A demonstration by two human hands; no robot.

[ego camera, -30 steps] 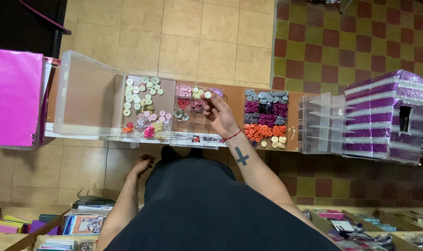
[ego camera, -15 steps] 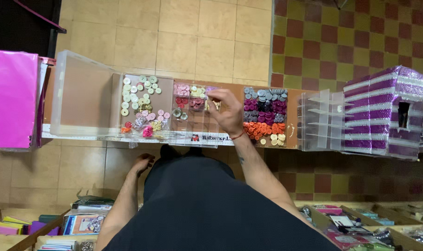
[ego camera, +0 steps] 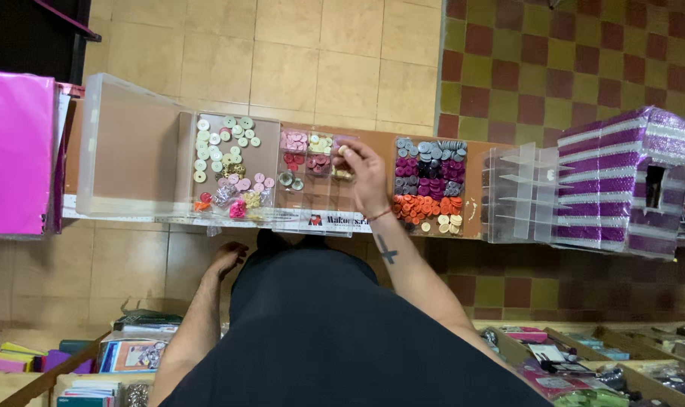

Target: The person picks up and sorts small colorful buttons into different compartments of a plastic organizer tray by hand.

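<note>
Right hand (ego camera: pixel 366 175) is over the clear divided organizer box (ego camera: pixel 312 177) on the worktop (ego camera: pixel 474 218), fingers pinched narrow around a small pale button (ego camera: pixel 342 150) at the box's far-right cells. Left hand (ego camera: pixel 227 258) hangs below the worktop edge, nearest the person's hip, fingers loosely curled, holding nothing that I can see.

Status as judged from the layout: partly sorted. Inside the box, pink, cream and dark red buttons (ego camera: pixel 305 151) sit in separate cells; several near cells look bare or close to it. Left of the box, cream and green loose buttons (ego camera: pixel 222 143) lie mixed in an open clear tray (with pink, yellow and orange ones nearer the person). Right of the box, a big pile of grey, purple and orange buttons (ego camera: pixel 429 185) lies grouped by colour. Further right of the box: an empty clear divider case (ego camera: pixel 519 192), then a purple glittery box (ego camera: pixel 621 181).
</note>
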